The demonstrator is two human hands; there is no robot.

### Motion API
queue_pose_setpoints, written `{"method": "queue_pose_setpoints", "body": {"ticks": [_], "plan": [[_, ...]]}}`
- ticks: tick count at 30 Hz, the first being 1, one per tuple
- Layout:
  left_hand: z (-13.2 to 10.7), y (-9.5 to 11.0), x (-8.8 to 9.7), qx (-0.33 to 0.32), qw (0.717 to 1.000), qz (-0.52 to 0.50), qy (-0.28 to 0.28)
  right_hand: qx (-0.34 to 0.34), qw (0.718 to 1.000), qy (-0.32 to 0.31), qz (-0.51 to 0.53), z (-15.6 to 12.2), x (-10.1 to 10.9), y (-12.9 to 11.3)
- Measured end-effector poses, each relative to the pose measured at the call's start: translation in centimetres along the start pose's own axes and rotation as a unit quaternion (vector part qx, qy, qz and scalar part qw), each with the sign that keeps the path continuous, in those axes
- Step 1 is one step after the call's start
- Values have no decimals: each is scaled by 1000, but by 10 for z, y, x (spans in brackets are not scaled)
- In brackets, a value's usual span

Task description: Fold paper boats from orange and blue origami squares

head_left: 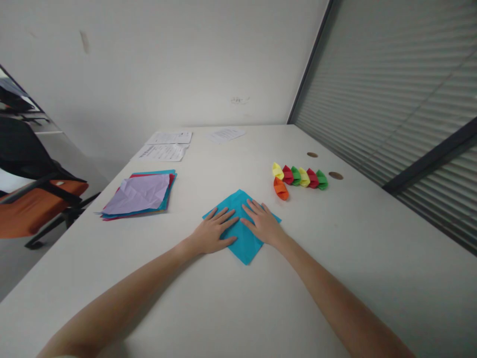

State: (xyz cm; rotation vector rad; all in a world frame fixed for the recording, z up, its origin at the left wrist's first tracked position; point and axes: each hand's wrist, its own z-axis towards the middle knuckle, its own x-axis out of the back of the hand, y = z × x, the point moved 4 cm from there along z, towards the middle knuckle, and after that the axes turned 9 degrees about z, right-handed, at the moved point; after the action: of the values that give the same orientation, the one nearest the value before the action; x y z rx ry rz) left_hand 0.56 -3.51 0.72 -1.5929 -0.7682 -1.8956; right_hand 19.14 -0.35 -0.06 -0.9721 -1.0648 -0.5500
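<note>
A square sheet of blue paper [246, 251] lies on the table in front of me, turned so that one corner points toward me. Faint creases show on it. My left hand [213, 232] rests flat on its left side with the fingers spread. Over the right side lies my right hand [264, 222], also flat, its fingers stretched up and to the left. The palms and fingers hide the paper's left and right parts, while its far and near corners stay visible.
On the left lies a stack of coloured paper topped by a crumpled lilac sheet [137, 193]. Several small folded paper pieces stand in a row at right, with an orange folded piece [280, 189] before them. Printed sheets [164, 152] lie farther back. An orange chair [40, 204] stands left of the table.
</note>
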Motion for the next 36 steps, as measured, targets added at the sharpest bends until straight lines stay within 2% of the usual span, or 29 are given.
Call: {"method": "queue_pose_setpoints", "body": {"ticks": [7,17,27,36], "plan": [[-4,-1,-1,28,999,11,14,-6,1000,19,18,0,1,0],[-3,1,0,28,999,9,15,20,998,36,46,-5,3,7],[-5,4,3,24,999,1,26,13,999,31,40,-11,6,3],[-6,5,4,39,999,1,5,14,999,29,41,-11,8,2]]}}
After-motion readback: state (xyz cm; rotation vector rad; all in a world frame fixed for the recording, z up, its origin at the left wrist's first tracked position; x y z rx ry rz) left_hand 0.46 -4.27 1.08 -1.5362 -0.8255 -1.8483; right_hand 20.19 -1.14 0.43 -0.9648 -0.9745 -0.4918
